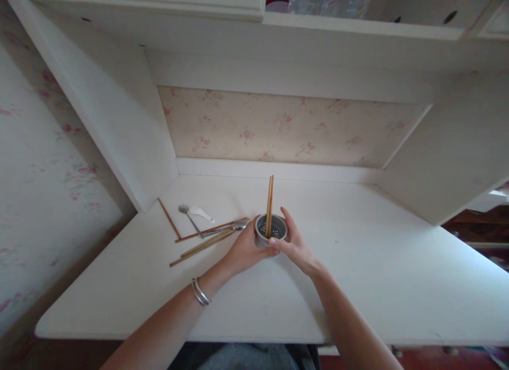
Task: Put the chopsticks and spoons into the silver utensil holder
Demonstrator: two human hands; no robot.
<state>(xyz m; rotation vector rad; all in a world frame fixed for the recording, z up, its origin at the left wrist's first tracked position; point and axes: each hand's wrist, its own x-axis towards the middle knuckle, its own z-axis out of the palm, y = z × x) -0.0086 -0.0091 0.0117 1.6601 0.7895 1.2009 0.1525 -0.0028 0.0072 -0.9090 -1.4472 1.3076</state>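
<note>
A small round metal holder (274,225) with a perforated bottom stands on the white desk (358,264). Two wooden chopsticks (270,200) stand upright inside it. My left hand (246,249), with bangles on its wrist, wraps around the holder's left side. My right hand (296,243) curls round the holder's right side, thumb at the near rim. Left of the holder several loose chopsticks (202,243) lie flat on the desk, with a metal spoon (190,217) and a white spoon (202,213) beside them.
The desk sits in a white alcove with side panels (119,126) and a floral back wall (278,126). A shelf (318,20) overhead holds a red-capped item and plastic. Floral wallpaper covers the wall at left.
</note>
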